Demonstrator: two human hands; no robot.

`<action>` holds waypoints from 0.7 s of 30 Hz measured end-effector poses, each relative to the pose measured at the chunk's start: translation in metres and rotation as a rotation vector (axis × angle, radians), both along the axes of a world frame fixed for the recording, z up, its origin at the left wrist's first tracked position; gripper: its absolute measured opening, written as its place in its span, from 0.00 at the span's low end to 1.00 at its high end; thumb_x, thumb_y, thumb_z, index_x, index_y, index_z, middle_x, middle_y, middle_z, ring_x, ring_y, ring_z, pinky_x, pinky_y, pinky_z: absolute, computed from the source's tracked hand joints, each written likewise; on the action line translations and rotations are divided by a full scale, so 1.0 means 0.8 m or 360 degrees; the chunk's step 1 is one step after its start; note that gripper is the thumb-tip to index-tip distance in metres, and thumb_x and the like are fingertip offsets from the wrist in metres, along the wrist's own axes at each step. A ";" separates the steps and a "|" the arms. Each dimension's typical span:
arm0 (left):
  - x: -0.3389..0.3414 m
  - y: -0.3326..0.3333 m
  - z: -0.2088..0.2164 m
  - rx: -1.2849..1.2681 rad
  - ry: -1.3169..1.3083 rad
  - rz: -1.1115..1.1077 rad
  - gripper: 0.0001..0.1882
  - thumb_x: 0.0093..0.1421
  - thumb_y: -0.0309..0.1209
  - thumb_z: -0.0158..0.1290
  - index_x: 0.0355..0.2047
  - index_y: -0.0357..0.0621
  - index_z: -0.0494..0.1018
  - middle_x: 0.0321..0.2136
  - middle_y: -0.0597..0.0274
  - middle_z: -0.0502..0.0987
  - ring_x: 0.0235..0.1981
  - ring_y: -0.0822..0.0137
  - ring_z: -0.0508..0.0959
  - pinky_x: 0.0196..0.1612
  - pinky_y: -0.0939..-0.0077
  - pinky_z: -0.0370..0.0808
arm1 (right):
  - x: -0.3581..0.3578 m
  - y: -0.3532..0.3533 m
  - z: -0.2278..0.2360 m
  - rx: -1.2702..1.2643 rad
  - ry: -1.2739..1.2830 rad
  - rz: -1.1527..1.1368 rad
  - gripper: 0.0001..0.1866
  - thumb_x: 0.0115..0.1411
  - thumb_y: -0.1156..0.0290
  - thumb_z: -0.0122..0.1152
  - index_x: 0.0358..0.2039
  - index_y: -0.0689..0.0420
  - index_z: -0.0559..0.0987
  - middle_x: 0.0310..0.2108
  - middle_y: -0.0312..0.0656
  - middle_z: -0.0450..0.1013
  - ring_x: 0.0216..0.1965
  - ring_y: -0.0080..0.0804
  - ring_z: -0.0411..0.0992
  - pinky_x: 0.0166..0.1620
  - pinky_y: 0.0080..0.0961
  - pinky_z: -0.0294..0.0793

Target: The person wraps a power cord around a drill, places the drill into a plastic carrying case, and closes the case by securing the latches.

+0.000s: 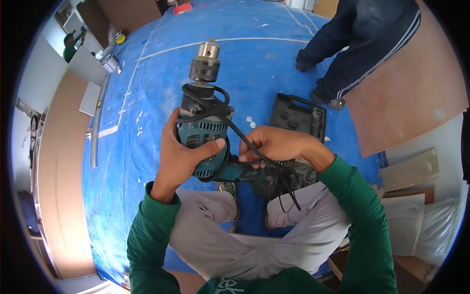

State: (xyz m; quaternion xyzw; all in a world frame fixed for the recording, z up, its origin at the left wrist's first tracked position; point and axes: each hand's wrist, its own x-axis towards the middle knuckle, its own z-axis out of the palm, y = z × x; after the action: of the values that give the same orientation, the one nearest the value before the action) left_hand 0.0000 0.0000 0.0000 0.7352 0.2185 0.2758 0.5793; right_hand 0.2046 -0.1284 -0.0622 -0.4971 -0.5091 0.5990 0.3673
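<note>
A teal corded power drill (204, 130) with a metal keyed chuck (204, 66) is held up in front of me, chuck pointing away. Its black power cord (241, 134) is looped round the body, and a free stretch hangs down to the right. My left hand (182, 156) wraps the drill's body from the left, thumb across its top. Beside the handle, my right hand (274, 144) has its fingers closed on the cord; some fingertips are hidden. Below and beyond that hand, a black tool case (299, 116) lies open on the floor, its near half partly covered by the cord and my arm.
Blue sheeting (161, 98) with white tape lines covers the floor. Another person's dark trousers (364, 41) show at upper right, near a large leaning brown board (406, 98). At left are a long board (61, 171), a metal straightedge (99, 125) and a bucket (110, 62).
</note>
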 end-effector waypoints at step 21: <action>0.011 -0.013 -0.042 -0.0356 -0.0034 0.0255 0.31 0.50 0.23 0.71 0.53 0.35 0.69 0.40 0.58 0.81 0.38 0.69 0.82 0.42 0.72 0.82 | 0.022 -0.055 0.019 0.0639 -0.0731 -0.0842 0.09 0.64 0.72 0.65 0.42 0.62 0.78 0.24 0.39 0.76 0.28 0.24 0.73 0.32 0.28 0.70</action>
State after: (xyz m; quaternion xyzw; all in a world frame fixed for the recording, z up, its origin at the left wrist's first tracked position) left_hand 0.0089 -0.0105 -0.0334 0.6434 0.2996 0.3028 0.6361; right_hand 0.2221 -0.1725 -0.0469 -0.6503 -0.5393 0.2457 0.4753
